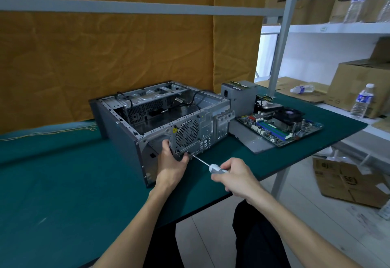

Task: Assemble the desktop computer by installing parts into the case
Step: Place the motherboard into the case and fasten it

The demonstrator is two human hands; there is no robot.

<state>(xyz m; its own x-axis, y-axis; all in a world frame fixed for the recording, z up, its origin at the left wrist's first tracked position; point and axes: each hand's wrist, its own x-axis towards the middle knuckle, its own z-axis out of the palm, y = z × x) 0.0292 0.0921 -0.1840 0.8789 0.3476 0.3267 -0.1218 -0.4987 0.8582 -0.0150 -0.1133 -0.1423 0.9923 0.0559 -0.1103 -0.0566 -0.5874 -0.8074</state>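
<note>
Right hand [236, 178] grips screwdriver [207, 165]; left hand [172, 163] pinches case [160, 120] rear edge at tip. Keep shaft square, press firmly.

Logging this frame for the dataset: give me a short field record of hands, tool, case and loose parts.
left hand: holds the case's rear lower edge
right hand: grips the screwdriver handle
screwdriver tip: at the rear panel, below the fan grille
case: open-sided, on the green table
motherboard: on the table, outside the case
power supply: beside the case, not installed
</note>
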